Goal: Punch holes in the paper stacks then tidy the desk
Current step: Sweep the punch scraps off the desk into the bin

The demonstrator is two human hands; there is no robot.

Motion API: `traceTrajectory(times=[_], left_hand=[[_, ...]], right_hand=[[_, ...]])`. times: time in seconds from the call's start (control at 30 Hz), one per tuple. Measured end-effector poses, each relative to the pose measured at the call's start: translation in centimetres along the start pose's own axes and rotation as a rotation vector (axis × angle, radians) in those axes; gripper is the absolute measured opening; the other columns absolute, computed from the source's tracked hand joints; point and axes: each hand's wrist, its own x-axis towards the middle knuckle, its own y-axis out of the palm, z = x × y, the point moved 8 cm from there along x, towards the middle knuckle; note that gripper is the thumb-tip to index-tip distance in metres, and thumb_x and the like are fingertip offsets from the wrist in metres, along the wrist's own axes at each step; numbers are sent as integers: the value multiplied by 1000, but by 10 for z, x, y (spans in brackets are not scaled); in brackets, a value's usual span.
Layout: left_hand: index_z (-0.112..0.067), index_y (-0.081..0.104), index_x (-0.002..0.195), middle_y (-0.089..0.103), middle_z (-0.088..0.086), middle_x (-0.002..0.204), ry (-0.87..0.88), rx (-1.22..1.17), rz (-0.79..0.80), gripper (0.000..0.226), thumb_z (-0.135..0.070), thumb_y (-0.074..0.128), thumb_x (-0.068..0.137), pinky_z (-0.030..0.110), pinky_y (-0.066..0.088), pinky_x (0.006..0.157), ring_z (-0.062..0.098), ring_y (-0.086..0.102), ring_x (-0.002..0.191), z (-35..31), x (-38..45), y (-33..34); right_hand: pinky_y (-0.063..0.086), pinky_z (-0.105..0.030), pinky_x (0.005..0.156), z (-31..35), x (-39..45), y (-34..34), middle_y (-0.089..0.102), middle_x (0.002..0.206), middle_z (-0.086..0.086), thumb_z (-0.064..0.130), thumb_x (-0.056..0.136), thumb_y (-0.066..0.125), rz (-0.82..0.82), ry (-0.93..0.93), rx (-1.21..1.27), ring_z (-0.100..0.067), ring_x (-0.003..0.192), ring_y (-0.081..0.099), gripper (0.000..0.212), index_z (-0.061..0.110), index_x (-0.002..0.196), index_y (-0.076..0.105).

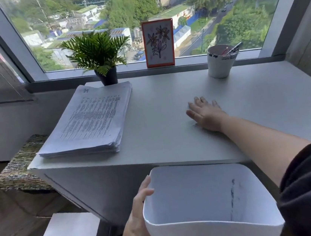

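At six o'clock below the table (168, 100) edge, your left hand (142, 222) grips a white bin (207, 206), your right hand (206, 113) lies flat at two o'clock with fingers spread, and the stack (89, 118) sits at ten o'clock; tidying seems underway, so sweep scraps binward next.

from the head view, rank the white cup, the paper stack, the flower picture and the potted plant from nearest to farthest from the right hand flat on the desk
From the right hand:
1. White cup holding pens, behind the hand and slightly right.
2. Thick stack of printed white paper, to its left on the desk.
3. Orange-framed flower drawing on the windowsill and small green potted plant at the back left: too close to call.
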Motion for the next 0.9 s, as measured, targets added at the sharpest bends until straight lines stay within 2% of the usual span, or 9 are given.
traceTrajectory(times=[0.1, 0.23, 0.43, 0.6, 0.7, 0.77, 0.83, 0.9], left_hand=[[-43, 37, 119, 32, -26, 148, -3, 46, 17, 100, -48, 92, 36, 1, 33, 94, -9, 39, 129, 3, -2, 3], [-31, 40, 120, 34, -21, 147, -68, 65, 30, 98, -57, 87, 38, -1, 25, 97, -14, 34, 130, -2, -5, 7], [-41, 41, 116, 31, -39, 138, -197, 114, 79, 97, -51, 91, 33, -12, 21, 84, -17, 33, 124, -8, -5, 0], [-38, 46, 116, 31, -39, 139, -213, 122, 102, 97, -50, 93, 32, -3, 26, 85, -14, 33, 126, -9, -4, -1], [-36, 46, 118, 31, -39, 138, -207, 129, 109, 100, -51, 93, 30, -8, 27, 80, -15, 34, 124, -9, -4, -2], [-36, 45, 119, 30, -40, 138, -202, 141, 117, 102, -53, 92, 30, -8, 26, 79, -15, 34, 124, -10, -3, -2], [-36, 45, 119, 30, -41, 138, -209, 151, 125, 102, -55, 91, 30, -4, 26, 81, -14, 35, 124, -10, -3, -2], [-37, 45, 118, 28, -40, 140, -211, 168, 127, 102, -57, 90, 29, 2, 27, 87, -13, 33, 125, -9, -2, -2]], right_hand=[[-6, -41, 118, 22, -14, 8, -5, 162, -6, 49, 101, 15, 30, -123, -54, -19, 149, -7, 61, 19, 155, 8], [-6, -34, 120, 47, -41, 20, -6, 162, -5, 46, 102, 15, 56, -217, -77, -16, 148, -8, 61, 16, 154, 5], [-5, -30, 118, 67, -81, 32, -5, 162, -8, 42, 104, 18, 78, -253, -118, -18, 149, -7, 60, 11, 154, 5], [-9, -24, 116, 85, -122, 40, -7, 161, -8, 40, 104, 18, 132, -351, -111, -16, 148, -10, 60, 10, 154, 3], [-14, -13, 110, 91, -155, 42, -8, 161, 0, 37, 104, 20, 236, -425, 0, -5, 144, -13, 58, 12, 153, 2], [-11, -11, 111, 91, -179, 38, 0, 159, 10, 40, 103, 22, 366, -434, 166, 4, 141, -8, 57, 17, 154, 10], [6, -17, 118, 85, -203, 36, 22, 154, 19, 57, 96, 27, 501, -375, 337, 7, 141, 14, 61, 30, 149, 32], [23, -17, 113, 83, -220, 32, 45, 142, 25, 75, 85, 29, 566, -359, 403, 9, 132, 36, 65, 40, 135, 53]])
